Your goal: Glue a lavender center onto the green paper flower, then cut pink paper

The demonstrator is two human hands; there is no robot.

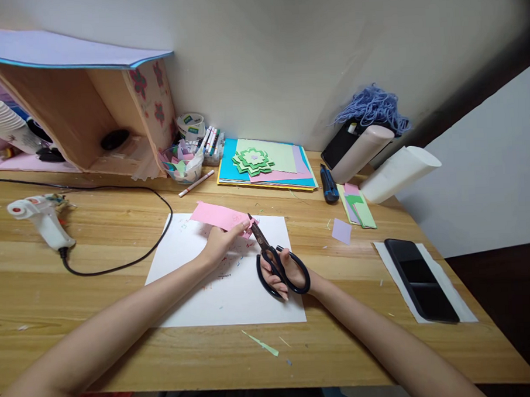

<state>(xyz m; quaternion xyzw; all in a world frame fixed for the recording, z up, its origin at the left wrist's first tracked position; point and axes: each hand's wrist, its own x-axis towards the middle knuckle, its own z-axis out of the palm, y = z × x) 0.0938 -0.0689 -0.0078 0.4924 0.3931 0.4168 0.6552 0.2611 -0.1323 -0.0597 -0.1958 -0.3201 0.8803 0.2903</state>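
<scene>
My left hand [222, 242] pinches a strip of pink paper [215, 215] that bears faint drawn shapes near its right end. In my right hand [290, 270] is a pair of scissors [267, 249] with black handles, fingers through the loops. The dark blades point up and left and meet the pink paper's right end, close to my left thumb. Both hands are above a white sheet [256, 301] dotted with small coloured marks. Whether the blades are fully closed is hard to see.
A glue gun [41, 220] with a black cord lies left. Behind are a cardboard box [151, 110], markers [210, 141], a green layered paper flower [252, 161] on coloured sheets [308, 176]. A blue utility knife [329, 185], paper rolls [398, 175] and a phone [420, 279] are right.
</scene>
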